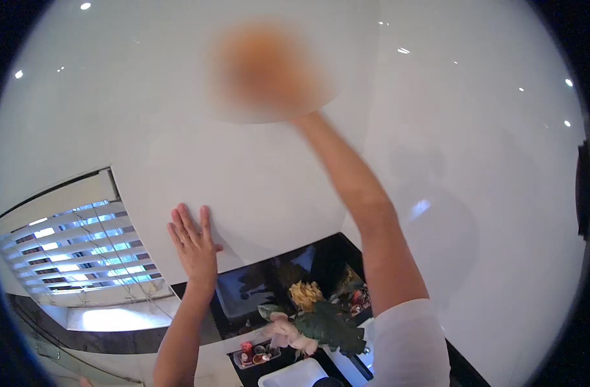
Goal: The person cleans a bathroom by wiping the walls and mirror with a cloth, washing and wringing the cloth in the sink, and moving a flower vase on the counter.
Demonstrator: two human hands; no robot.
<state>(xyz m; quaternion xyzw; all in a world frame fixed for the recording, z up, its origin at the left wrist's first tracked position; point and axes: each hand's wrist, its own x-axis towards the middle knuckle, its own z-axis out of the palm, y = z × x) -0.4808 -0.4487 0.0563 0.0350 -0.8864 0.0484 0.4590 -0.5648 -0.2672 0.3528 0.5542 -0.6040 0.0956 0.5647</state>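
Left hand (pixel 193 248) lies spread, holding nothing, against the wall (pixel 269 180); blurred right hand (pixel 269 71): grip and work's progress indeterminable.

We see passing room across the white wall (pixel 279 184), above the black panel's (pixel 246 287) upper edge, between left hand (pixel 195 245) and right arm (pixel 366 206); more beyond that arm. Blurred right hand (pixel 266 71) blocks up top. Flowers (pixel 317 322) obstruct the panel's lower edge; window blinds (pixel 82 248) bound our left.
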